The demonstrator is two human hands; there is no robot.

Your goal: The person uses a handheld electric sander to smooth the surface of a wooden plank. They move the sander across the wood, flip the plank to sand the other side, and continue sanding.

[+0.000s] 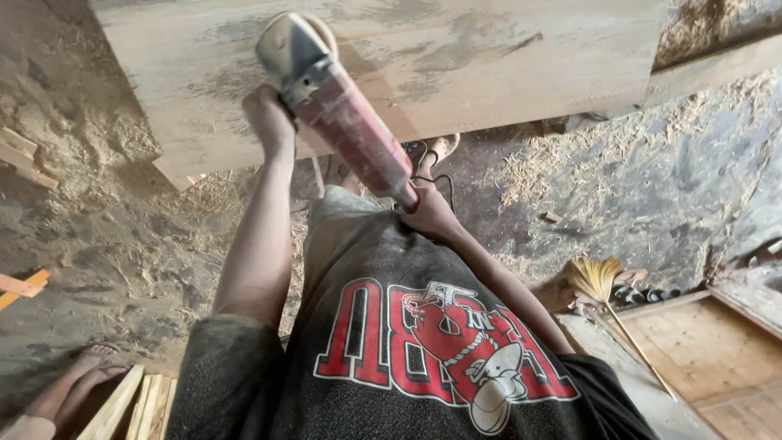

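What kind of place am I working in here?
Likely a rough woodworking shop: a big plank under a red sander, sawdust and shavings over the dirt floor, and offcuts nearby.

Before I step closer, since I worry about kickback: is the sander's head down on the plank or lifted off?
Down on it. The red sander has its head flat against the wooden plank, left hand beside the head, right hand gripping the rear.

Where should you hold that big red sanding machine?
Probably at two places, as here: the left hand at the side by the grey head, the right hand around the tail of the red sander. Its long body tilts onto the wooden board, so two spaced grips steady it.
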